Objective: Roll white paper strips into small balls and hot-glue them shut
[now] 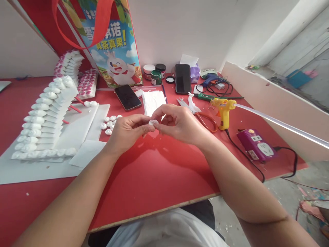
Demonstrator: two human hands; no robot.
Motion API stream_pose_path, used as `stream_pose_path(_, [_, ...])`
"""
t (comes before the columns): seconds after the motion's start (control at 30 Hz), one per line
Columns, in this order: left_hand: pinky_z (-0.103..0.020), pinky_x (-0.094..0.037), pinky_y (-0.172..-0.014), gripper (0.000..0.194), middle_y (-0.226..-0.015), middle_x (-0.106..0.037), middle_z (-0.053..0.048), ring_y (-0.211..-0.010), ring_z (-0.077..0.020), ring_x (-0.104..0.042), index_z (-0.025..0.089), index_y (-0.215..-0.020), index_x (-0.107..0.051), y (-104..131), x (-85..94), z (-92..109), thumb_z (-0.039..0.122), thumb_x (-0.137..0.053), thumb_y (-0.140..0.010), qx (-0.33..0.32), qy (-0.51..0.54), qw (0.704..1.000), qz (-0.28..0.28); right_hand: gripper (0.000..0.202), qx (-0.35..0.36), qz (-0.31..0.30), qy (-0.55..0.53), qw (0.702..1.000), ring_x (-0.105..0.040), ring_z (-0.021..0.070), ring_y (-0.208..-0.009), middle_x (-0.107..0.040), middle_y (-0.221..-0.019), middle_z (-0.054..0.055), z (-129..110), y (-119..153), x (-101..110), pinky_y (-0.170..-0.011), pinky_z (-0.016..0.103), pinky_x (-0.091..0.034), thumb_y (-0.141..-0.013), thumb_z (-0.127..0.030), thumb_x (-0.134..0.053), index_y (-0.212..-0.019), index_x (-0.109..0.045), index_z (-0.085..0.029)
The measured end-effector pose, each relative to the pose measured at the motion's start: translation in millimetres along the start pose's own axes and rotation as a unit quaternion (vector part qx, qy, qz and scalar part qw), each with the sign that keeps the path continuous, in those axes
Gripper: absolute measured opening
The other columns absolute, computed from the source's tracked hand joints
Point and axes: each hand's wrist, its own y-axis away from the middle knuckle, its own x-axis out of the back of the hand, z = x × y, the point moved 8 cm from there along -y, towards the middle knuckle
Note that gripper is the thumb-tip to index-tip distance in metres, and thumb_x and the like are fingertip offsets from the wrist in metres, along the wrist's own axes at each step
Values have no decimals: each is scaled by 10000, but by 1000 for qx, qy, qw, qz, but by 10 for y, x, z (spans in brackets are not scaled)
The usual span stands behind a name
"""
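A small piece of crumpled white paper or tissue (153, 122) is pinched between both hands above the red table (154, 178). My left hand (128, 132) grips its left side with thumb and forefinger. From the other side my right hand (177, 123) holds it, fingers curled and partly hiding it. Just left of my left hand lie several small white rolled rosettes (108, 125). Behind the hands is a stack of white tissue sheets (153, 101). Scissors (205, 120) with orange handles lie beyond my right hand, with a crumpled white scrap (192, 103) by their blades.
On the left stands a curved stepped white piece (48, 116) edged with rosettes. A yellow glue gun (224, 111) and purple power socket (257, 145) are at right. Behind are two phones (128, 97), paint jars (156, 77), a blue glue gun (210, 79) and a printed bag (115, 44).
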Motion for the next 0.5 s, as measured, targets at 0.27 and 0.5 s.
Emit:
stream_pose_path(0.27, [-284, -450, -716, 78, -801, -729, -22, -732, -182, -589, 232, -832, -822, 53, -4, 215, 273, -850, -772, -84, -92, 991, 50, 68, -57, 17, -86, 995, -690, 121, -673, -688, -789, -13, 205, -46, -49, -663, 262, -537, -876, -176, -698, -869, -630, -172])
stream_pose_path(0.5, [-312, -505, -850, 229, -950, -746, -59, -907, -221, -656, 211, -1012, -836, 27, -1, 151, 344, -822, -827, -64, -25, 997, 29, 183, -67, 45, -151, 985, -731, 149, -672, -711, -693, -15, 278, -82, -17, -695, 288, -598, -851, -252, -780, -867, -614, -177])
